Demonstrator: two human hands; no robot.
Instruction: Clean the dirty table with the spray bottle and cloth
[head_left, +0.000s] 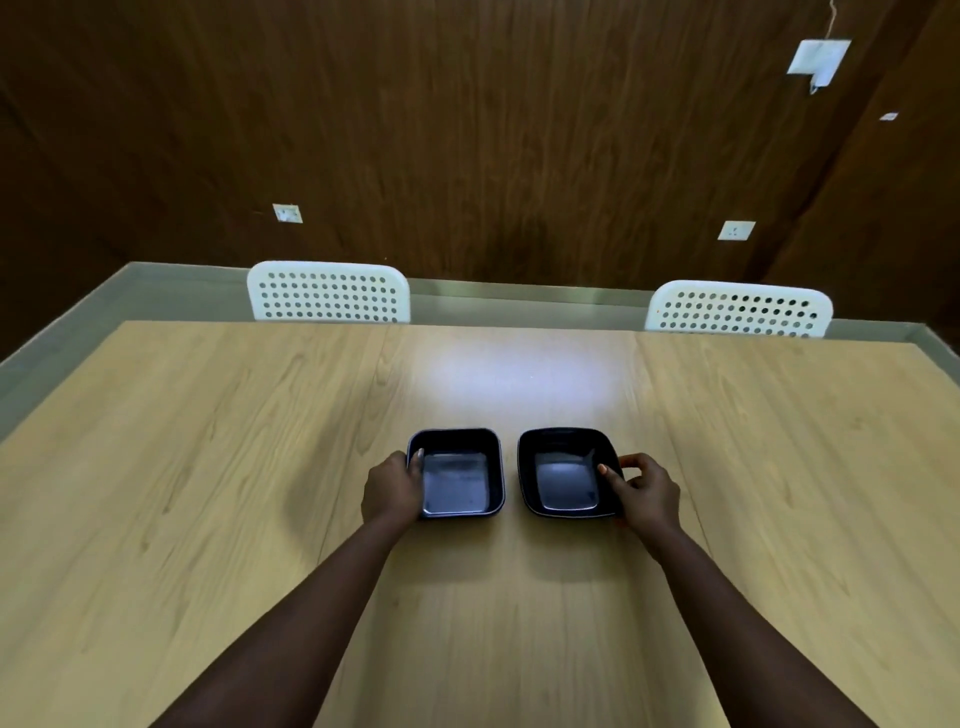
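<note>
My left hand has its grip clamped on the left rim of the left dish, thumb inside, and my right hand pinches the right rim of the right dish; both dark square dishes sit side by side, just apart, mid surface. They look rigid, light, glossy and probably slippery, so I'd hold at the rim, thumb inside the wall. Spray bottle and cloth not in view; clearing the dishes likely comes before any wiping, white chairs at far edge
</note>
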